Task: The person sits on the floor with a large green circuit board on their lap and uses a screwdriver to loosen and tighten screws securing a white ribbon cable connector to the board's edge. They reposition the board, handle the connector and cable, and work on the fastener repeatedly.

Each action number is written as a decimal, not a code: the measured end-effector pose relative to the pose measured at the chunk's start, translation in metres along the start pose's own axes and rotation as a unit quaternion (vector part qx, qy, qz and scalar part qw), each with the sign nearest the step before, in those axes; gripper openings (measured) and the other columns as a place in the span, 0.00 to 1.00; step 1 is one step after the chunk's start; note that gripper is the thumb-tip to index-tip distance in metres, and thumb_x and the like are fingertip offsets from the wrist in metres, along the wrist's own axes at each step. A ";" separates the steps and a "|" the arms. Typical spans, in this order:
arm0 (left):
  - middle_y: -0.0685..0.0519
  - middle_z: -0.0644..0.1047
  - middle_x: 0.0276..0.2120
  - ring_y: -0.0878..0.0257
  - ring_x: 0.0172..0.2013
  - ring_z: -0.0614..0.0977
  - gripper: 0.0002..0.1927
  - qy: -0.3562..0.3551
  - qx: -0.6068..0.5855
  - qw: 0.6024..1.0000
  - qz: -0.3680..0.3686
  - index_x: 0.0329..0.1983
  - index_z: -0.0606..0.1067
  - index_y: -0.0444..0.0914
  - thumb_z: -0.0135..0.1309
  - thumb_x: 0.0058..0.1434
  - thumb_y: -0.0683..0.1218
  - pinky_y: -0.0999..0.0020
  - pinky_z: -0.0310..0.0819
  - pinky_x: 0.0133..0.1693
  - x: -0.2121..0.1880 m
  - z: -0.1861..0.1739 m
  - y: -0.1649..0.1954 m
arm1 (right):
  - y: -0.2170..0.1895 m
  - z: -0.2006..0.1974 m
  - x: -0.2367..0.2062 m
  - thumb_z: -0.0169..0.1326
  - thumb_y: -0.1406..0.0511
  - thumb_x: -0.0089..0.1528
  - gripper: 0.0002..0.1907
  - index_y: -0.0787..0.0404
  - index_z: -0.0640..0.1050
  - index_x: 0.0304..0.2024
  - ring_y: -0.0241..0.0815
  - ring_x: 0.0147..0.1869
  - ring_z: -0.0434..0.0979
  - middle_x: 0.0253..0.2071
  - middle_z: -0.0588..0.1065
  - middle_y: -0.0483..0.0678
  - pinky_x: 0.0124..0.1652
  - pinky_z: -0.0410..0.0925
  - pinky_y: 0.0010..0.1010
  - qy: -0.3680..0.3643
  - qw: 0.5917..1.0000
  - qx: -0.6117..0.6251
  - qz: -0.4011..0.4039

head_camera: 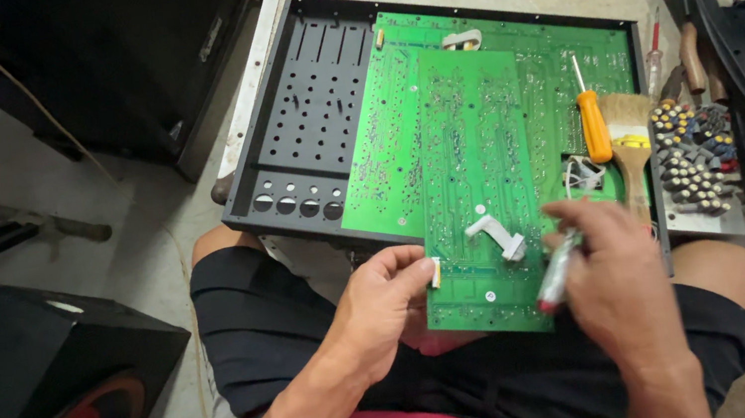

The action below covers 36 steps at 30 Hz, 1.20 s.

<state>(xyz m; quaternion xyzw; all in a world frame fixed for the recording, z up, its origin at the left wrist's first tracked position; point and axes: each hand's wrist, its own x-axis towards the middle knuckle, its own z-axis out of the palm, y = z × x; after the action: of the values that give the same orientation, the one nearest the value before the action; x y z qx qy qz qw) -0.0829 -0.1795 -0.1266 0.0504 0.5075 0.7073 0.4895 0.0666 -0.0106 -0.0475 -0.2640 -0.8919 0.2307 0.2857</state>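
Observation:
My left hand [383, 303] grips the near left edge of a long green circuit board [471, 162], its fingers by a small white connector. The board lies tilted over a wider green board [561, 67] inside a black metal chassis [310, 108]. My right hand [615, 274] holds a slim tool with a red tip [557, 275] at the board's near right edge. A white ribbon connector [496, 235] sits on the held board, just in front of both hands.
An orange-handled screwdriver [592, 124] and a paintbrush [630, 141] lie on the right of the chassis. Several knobs [695, 160], a black strip [739, 77] and other tools crowd the table's right side. A black speaker box [33, 407] stands on the floor at left.

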 end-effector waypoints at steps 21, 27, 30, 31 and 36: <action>0.50 0.81 0.44 0.64 0.42 0.84 0.17 -0.083 -0.121 0.989 -0.013 0.57 0.74 0.33 0.50 0.70 0.47 0.64 0.83 0.44 -0.014 0.019 -0.004 | -0.024 0.036 -0.033 0.58 0.69 0.62 0.07 0.65 0.80 0.43 0.28 0.33 0.74 0.31 0.80 0.43 0.34 0.67 0.21 -0.074 0.943 0.293 0.140; 0.49 0.81 0.42 0.63 0.40 0.84 0.16 -0.063 -0.113 0.991 -0.018 0.55 0.74 0.32 0.50 0.70 0.47 0.65 0.82 0.42 -0.015 0.016 -0.001 | -0.024 0.037 -0.041 0.61 0.70 0.62 0.08 0.66 0.78 0.42 0.27 0.34 0.70 0.31 0.75 0.42 0.33 0.64 0.20 -0.036 0.935 0.319 0.150; 0.49 0.81 0.41 0.64 0.38 0.84 0.16 -0.059 -0.111 0.992 -0.020 0.53 0.75 0.32 0.49 0.70 0.48 0.66 0.81 0.40 -0.014 0.015 -0.004 | -0.022 0.027 -0.045 0.59 0.70 0.62 0.07 0.65 0.80 0.43 0.27 0.34 0.71 0.33 0.77 0.42 0.34 0.65 0.19 -0.028 0.931 0.324 0.165; 0.49 0.82 0.40 0.64 0.37 0.83 0.17 -0.066 -0.118 0.991 -0.018 0.52 0.75 0.32 0.48 0.70 0.49 0.67 0.81 0.39 -0.014 0.014 -0.005 | -0.021 0.023 -0.045 0.59 0.70 0.62 0.06 0.65 0.81 0.42 0.28 0.34 0.71 0.33 0.77 0.42 0.34 0.64 0.19 -0.015 0.933 0.319 0.167; 0.53 0.80 0.39 0.68 0.39 0.81 0.16 -0.052 -0.061 0.996 0.042 0.50 0.76 0.31 0.51 0.70 0.49 0.70 0.78 0.44 -0.008 0.016 -0.011 | -0.021 0.016 -0.032 0.60 0.68 0.67 0.07 0.64 0.78 0.47 0.34 0.41 0.75 0.40 0.77 0.45 0.43 0.68 0.25 0.146 0.975 0.165 0.025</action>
<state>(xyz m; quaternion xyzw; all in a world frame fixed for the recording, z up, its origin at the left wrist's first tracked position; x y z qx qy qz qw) -0.0625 -0.1744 -0.1244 0.0780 0.4346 0.7533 0.4874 0.0719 -0.0502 -0.0595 -0.2665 -0.7834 0.3402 0.4467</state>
